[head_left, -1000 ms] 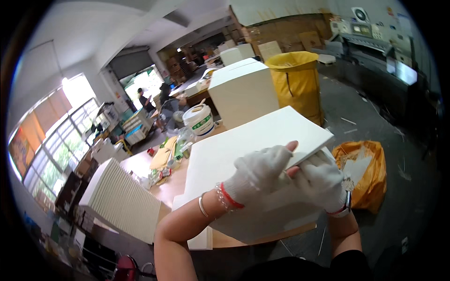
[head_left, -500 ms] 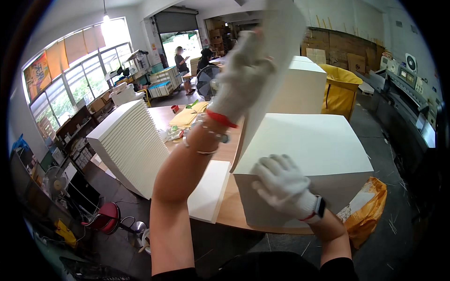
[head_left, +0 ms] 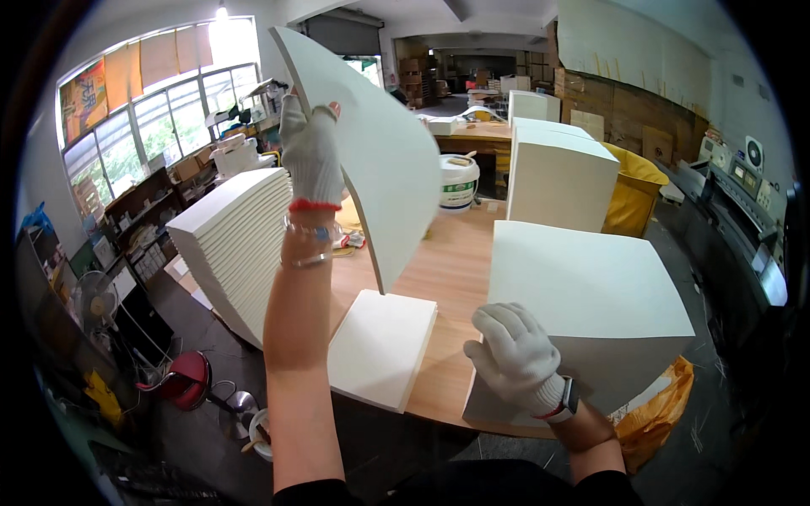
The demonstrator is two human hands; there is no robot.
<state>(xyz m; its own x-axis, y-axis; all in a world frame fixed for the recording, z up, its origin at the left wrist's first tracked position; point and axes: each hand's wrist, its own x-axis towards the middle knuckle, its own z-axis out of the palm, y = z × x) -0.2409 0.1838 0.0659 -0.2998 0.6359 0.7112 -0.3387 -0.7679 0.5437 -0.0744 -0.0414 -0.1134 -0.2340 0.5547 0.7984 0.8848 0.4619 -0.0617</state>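
My left hand [head_left: 310,152], in a white knitted glove with a red cuff, is raised and closed on the edge of a sheaf of white paper [head_left: 384,160]. The sheaf stands tilted and bowed, its lowest corner just above a low pile of white sheets [head_left: 384,350] on the table. My right hand [head_left: 516,350], gloved too, is at the near left edge of a tall block of white paper [head_left: 591,270]. Its fingers lie side by side, slightly bent, with the thumb apart and nothing in them. Whether it touches the block is hard to tell.
A tall layered paper stack [head_left: 236,244] stands at the left of the wooden table [head_left: 464,253]. Further back are a white bucket [head_left: 460,181] and another tall paper stack [head_left: 561,181]. A yellow bin [head_left: 633,185] stands behind right; an orange bag [head_left: 658,422] lies by the table's near right.
My left hand has swung left with the sheaf, away from the tall block and over the low pile. My right hand stays by the block's near edge. The view has turned slightly right.
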